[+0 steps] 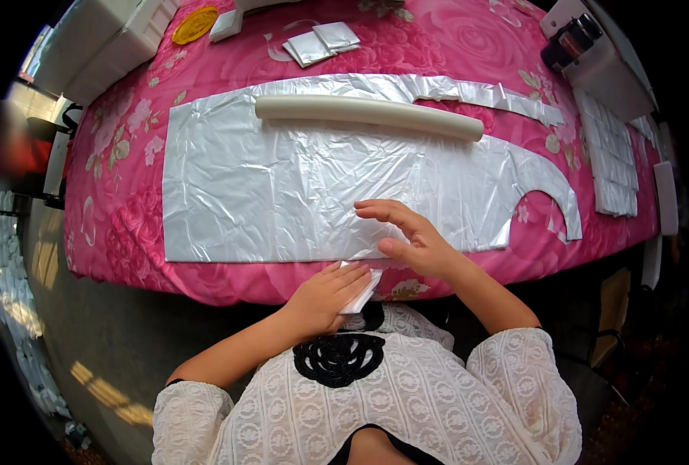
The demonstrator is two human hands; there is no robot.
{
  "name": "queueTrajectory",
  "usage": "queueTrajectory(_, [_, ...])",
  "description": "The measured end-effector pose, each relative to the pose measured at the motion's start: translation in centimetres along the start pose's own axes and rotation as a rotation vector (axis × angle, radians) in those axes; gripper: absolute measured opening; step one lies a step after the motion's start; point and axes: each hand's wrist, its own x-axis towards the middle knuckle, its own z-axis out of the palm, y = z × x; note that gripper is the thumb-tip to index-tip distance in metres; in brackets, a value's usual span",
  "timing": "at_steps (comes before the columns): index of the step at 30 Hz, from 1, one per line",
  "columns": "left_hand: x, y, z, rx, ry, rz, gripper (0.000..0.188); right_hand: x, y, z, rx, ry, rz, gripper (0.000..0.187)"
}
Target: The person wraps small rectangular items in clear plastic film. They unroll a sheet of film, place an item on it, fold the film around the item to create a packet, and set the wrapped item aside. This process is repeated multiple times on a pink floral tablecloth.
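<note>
A silvery-white plastic apron (pixel 236 186) lies spread flat on the table, its curved cut-outs toward the right. Across its upper part rests a pale roller tube (pixel 367 116). At the near table edge, my left hand (pixel 323 298) is closed on a small folded plastic apron (pixel 365 293), its fingers straight and together over the top. The left hand partly covers that folded piece. My right hand (pixel 410 236) hovers by the near side of the spread apron, fingers apart and thumb out, with nothing in it.
A pink flowered cloth (pixel 127 225) covers the table. Folded white packets (pixel 321 44) and a yellow round lid (pixel 195 25) lie at the far side. On the right are a stack of plastic sheets (pixel 609 159), a dark bottle (pixel 573 40) and a white box (pixel 611 66).
</note>
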Motion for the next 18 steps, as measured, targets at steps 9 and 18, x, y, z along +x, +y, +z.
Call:
queueTrajectory(9, [1.0,1.6,-1.8,-1.198,0.531,-0.646,0.043,2.5,-1.7,3.2,0.153,0.144,0.241,0.024])
queueTrajectory(18, [0.7,-1.5,-3.9,-1.499,0.567,-0.694,0.052,4.4,-1.5,2.0,0.455,0.339,0.397,0.018])
